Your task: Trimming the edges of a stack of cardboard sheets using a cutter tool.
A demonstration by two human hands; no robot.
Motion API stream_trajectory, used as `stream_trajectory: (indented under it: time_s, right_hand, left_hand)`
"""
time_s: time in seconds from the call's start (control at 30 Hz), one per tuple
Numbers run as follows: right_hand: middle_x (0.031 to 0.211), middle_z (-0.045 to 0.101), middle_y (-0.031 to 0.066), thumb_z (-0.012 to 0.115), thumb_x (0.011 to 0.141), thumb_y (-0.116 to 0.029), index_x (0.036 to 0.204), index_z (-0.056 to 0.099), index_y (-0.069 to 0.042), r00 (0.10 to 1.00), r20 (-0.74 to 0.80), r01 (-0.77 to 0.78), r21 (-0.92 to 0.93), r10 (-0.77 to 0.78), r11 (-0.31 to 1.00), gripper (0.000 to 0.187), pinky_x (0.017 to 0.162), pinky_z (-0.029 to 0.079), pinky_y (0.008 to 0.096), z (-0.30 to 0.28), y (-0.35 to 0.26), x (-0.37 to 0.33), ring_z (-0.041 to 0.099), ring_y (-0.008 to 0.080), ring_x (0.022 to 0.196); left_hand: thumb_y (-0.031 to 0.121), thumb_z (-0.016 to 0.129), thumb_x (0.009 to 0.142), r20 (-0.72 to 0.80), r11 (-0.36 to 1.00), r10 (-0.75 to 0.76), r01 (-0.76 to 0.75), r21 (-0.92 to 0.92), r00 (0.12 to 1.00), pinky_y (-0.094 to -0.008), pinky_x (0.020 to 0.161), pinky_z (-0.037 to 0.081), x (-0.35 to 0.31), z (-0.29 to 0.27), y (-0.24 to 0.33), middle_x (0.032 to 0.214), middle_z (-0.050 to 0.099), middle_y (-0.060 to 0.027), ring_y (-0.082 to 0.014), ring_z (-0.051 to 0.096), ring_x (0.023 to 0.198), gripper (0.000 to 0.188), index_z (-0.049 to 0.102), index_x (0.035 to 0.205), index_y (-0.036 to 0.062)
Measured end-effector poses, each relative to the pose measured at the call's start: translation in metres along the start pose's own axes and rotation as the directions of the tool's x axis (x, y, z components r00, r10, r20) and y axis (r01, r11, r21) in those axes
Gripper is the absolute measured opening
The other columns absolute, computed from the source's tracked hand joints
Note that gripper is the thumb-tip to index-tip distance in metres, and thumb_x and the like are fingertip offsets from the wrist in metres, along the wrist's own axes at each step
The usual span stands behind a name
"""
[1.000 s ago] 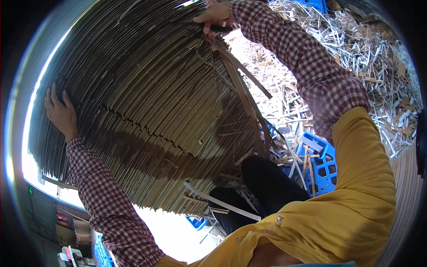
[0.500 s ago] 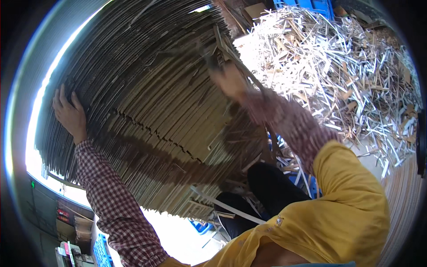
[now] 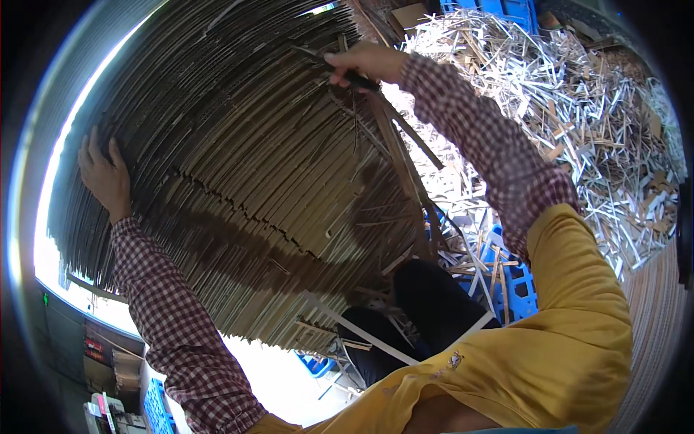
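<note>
A large stack of cardboard sheets (image 3: 282, 173), its many edges facing up, fills the middle and left. My left hand (image 3: 106, 176) lies flat against the stack's left side, fingers spread and holding nothing. At the stack's far right, my right hand (image 3: 365, 59) is closed round the dark handle of a knife (image 3: 360, 79). Its narrow blade points left over the cardboard edges. Torn cardboard strips (image 3: 397, 152) hang off the stack's right side, just below my right hand. A jagged line of breaks runs across the sheets between my hands.
A big heap of paper and cardboard scraps (image 3: 520, 94) lies at the right. Blue plastic crates (image 3: 515, 283) stand beside my knees (image 3: 434, 293) and behind the heap. A white strip (image 3: 361, 329) lies across my lap. More cardboard stands at the right edge.
My right hand has moved up and away with the knife, and its forearm has straightened. More loose strips now hang at the stack's right side. My left hand stays on the stack.
</note>
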State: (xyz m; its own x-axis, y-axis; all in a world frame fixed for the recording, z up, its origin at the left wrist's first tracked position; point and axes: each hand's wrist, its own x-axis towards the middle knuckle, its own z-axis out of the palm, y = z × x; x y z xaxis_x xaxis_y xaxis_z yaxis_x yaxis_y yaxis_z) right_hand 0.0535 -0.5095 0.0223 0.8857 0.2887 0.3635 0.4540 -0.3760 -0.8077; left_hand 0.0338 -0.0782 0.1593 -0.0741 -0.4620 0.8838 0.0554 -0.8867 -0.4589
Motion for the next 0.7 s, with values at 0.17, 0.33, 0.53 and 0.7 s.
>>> stream_trajectory:
  time_s: [0.17, 0.33, 0.53, 0.7]
  right_hand:
    - [0.088, 0.058, 0.0126, 0.042, 0.084, -0.051, 0.086, 0.059, 0.004, 0.979, -0.024, -0.199, 0.13, 0.204, 0.971, 0.057, 0.058, 0.05, 0.0324, -0.011, -0.006, 0.029, 0.057, 0.0176, 0.077]
    - [0.075, 0.058, 0.011, 0.048, 0.083, -0.046, 0.075, 0.058, 0.002, 0.973, -0.072, -0.192, 0.287, 0.221, 0.939, 0.05, 0.049, 0.048, 0.0301, 0.01, -0.004, 0.038, 0.057, 0.0149, 0.064]
    - [0.052, 0.052, 0.0066, 0.054, 0.081, -0.038, 0.061, 0.056, 0.0, 0.917, -0.389, 0.114, 0.048, -0.087, 0.992, 0.043, 0.037, 0.037, 0.0261, 0.044, 0.039, 0.041, 0.047, 0.0128, 0.041]
    - [0.084, 0.057, 0.0191, 0.044, 0.085, -0.035, 0.098, 0.05, 0.004, 0.995, 0.028, 0.1, -0.049, -0.099, 0.994, 0.042, 0.093, 0.035, 0.041, 0.138, 0.146, -0.083, 0.057, 0.0237, 0.082]
  left_hand:
    - [0.037, 0.04, 0.089, -0.007, 1.0, 0.021, -0.021, -0.008, 1.0, -0.0446, 0.099, 0.026, 0.0, 0.001, -0.001, 0.128, 0.037, -0.0111, -0.0296, 0.032, 0.121, 0.042, 0.039, 0.126, 0.0173]
    - [0.038, 0.04, 0.089, -0.008, 1.0, 0.018, -0.018, 0.015, 1.0, -0.0446, 0.099, 0.026, -0.002, -0.001, -0.005, 0.128, 0.038, -0.0112, -0.0297, 0.032, 0.121, 0.042, 0.039, 0.126, 0.0174]
    - [0.036, 0.042, 0.088, -0.033, 0.999, 0.035, -0.035, 0.004, 0.999, -0.0437, 0.098, 0.028, 0.003, 0.005, 0.001, 0.126, 0.04, -0.0119, -0.029, 0.035, 0.119, 0.042, 0.04, 0.125, 0.016]
    - [0.034, 0.043, 0.088, -0.047, 1.0, 0.029, -0.029, 0.004, 0.998, -0.0433, 0.098, 0.028, 0.007, 0.001, 0.007, 0.125, 0.041, -0.0123, -0.0281, 0.035, 0.118, 0.041, 0.041, 0.124, 0.0146]
